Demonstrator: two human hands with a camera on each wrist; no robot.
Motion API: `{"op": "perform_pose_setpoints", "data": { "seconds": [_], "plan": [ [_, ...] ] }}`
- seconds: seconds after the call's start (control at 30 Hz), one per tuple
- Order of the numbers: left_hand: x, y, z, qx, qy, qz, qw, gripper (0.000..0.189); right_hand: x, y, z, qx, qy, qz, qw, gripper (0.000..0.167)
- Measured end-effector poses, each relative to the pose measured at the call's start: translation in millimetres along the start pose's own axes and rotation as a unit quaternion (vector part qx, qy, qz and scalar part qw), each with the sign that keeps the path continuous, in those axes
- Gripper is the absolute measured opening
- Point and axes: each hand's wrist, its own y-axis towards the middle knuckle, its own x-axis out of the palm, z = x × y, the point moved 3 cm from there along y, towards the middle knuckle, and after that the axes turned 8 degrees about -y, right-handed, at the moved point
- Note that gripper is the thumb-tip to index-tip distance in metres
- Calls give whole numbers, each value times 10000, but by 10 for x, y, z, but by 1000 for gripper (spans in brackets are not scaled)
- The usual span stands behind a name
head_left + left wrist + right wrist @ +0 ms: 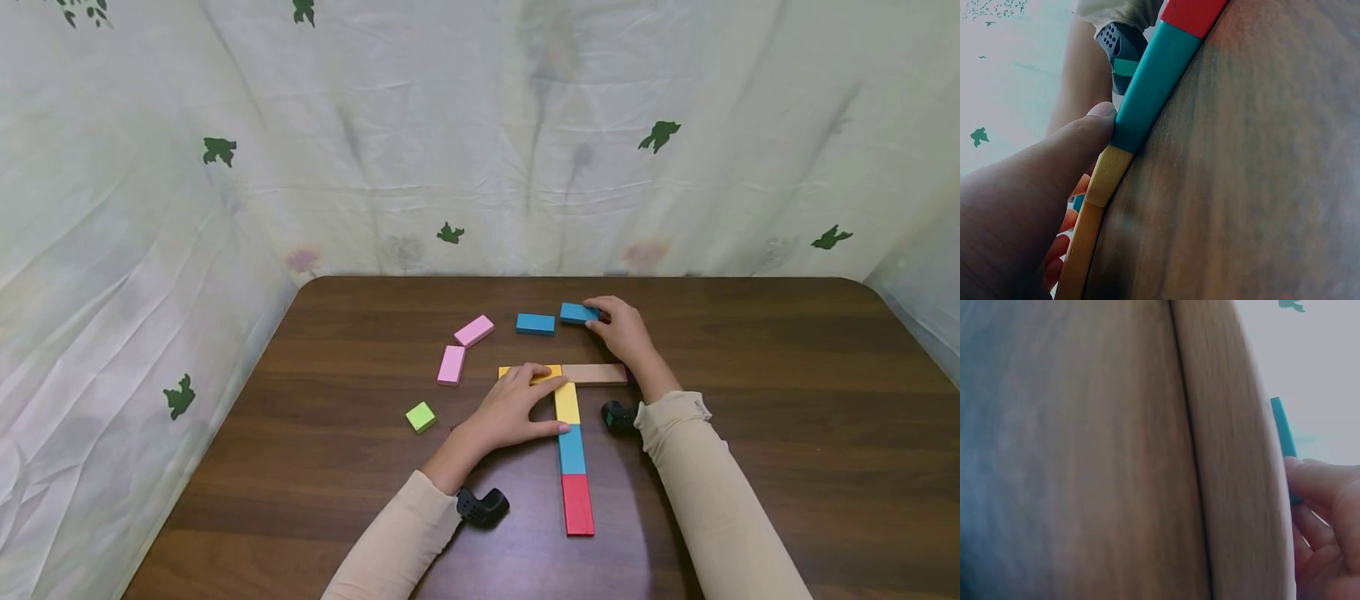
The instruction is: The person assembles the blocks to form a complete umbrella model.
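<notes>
At the back of the table, my right hand (624,332) pinches the right end of a blue block (574,313) between thumb and fingers. A second blue block (536,324) lies just left of it. My left hand (513,408) rests over a T-shaped layout, its fingers on the orange-yellow block (1079,256) of the top bar. The left thumb touches where a pale yellow block (567,407) meets a light blue block (572,450); a red block (577,504) ends this stem. A plain wood-coloured block (593,374) continues the bar rightward, with something dark purple (631,377) partly hidden at its end.
Two pink blocks (474,331) lie left of the blue ones, at angles to each other. Nearer and further left is a small green block (421,417). Black wrist devices (483,508) hang at both cuffs. A patterned curtain (480,167) stands behind the table (787,467).
</notes>
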Motion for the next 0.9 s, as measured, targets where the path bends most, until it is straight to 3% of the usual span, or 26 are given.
{"op": "perform_pose_setpoints", "data": {
  "seconds": [0.5, 0.9],
  "plan": [
    [-1, 1, 5, 6, -51, -10, 10000, 71, 6, -16, 8, -131, -31, 20, 9999, 35],
    [-9, 0, 13, 1, -49, 2, 10000, 70, 20, -9, 5, -49, -78, -203, 9998, 35]
  ]
}}
